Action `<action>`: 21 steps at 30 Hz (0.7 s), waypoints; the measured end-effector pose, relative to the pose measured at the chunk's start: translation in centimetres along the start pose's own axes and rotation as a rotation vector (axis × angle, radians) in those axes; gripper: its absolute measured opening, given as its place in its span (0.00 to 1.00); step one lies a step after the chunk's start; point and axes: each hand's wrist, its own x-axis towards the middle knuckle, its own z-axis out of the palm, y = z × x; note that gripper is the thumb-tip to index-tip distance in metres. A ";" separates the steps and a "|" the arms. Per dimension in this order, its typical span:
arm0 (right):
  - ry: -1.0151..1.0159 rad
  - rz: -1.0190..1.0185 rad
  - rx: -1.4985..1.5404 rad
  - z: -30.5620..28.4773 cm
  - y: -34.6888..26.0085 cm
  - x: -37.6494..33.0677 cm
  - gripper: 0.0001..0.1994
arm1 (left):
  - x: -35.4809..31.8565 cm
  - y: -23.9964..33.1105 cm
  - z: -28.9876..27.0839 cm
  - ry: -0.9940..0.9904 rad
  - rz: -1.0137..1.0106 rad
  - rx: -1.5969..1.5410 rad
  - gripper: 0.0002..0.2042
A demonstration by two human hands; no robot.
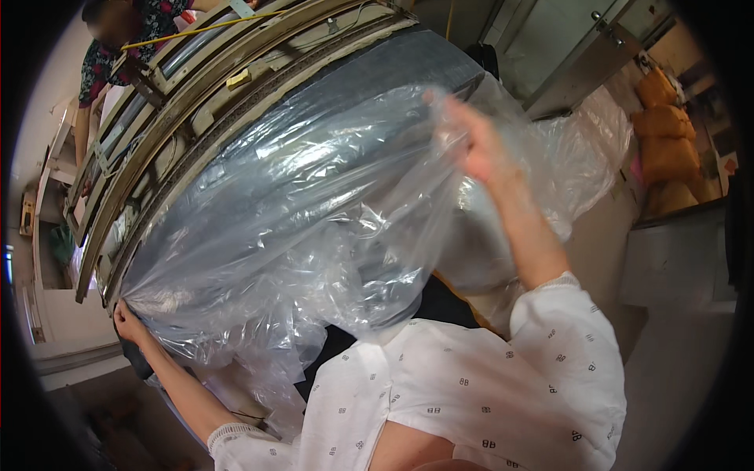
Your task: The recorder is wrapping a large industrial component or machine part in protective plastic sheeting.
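A wide sheet of clear plastic film (pixel 314 212) stretches in front of me across a dark grey work surface (pixel 377 71), with loose folds bunched toward my body. At the far left end, my left hand (pixel 126 318) is closed, pinching the gathered edge of the film. My right hand (pixel 475 145) is raised over the right part of the surface, and the film rises toward it. Its fingers are smeared by motion, so its grip on the film is unclear. More of the film hangs off to the right of that arm.
A long machine frame (pixel 212 94) with metal rails runs along the surface's far side. Behind it stands another person (pixel 126 47). Crumpled clear plastic (pixel 589 149) lies at right, near a metal door (pixel 581 55). Orange sacks (pixel 667 133) are stacked at far right.
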 end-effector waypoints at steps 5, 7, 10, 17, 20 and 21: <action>0.219 -0.410 -0.456 -0.6 -8.6 2.7 0.08 | -1.2 0.6 -1.3 -0.121 0.132 -0.141 0.15; 0.369 -0.332 -0.870 -2.2 -8.3 3.4 0.08 | -2.1 0.6 -2.5 -0.090 0.097 -0.076 0.15; 0.438 -0.240 -1.468 -4.7 -7.2 3.7 0.08 | -3.7 0.4 -4.7 -0.157 0.081 -0.056 0.13; 0.403 -0.843 -2.268 -1.0 -6.0 5.4 0.07 | -5.3 0.9 -5.4 -0.139 0.097 -0.015 0.12; 0.053 -0.848 -2.039 1.7 -2.9 9.0 0.13 | -5.2 0.4 -5.3 -0.144 0.126 -0.051 0.12; -0.030 -0.868 -2.138 2.0 -1.7 9.9 0.16 | -4.7 0.1 -5.5 -0.176 0.158 -0.120 0.12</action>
